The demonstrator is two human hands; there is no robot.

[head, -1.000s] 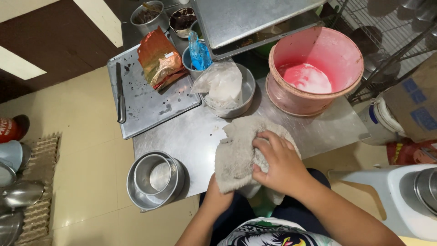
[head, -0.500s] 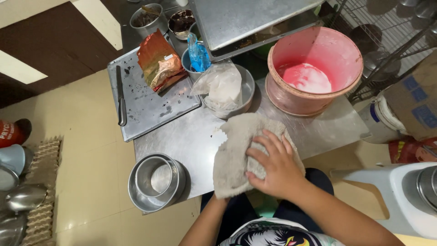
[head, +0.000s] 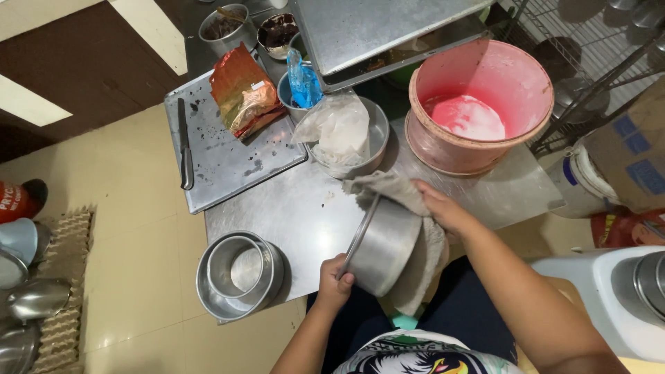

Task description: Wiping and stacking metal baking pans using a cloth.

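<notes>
My left hand (head: 334, 280) grips the rim of a round metal cake pan (head: 385, 244), tilted on its side over the near edge of the steel table (head: 305, 208). My right hand (head: 443, 208) presses a grey cloth (head: 409, 201) against the pan's outer wall and far rim. The cloth drapes around the pan's underside and hangs down toward my lap.
Nested round pans (head: 239, 271) sit at the table's near left corner. A flat tray (head: 222, 156) holds a knife (head: 185, 145) and a foil packet (head: 242, 93). A bowl with a plastic bag (head: 343, 131), a pink bucket (head: 481, 104) and a wire rack (head: 596, 62) stand behind.
The pan, earlier hidden under the cloth, is now uncovered and tilted on its side. My left hand has come into view on its rim, and my right hand moved to the far side.
</notes>
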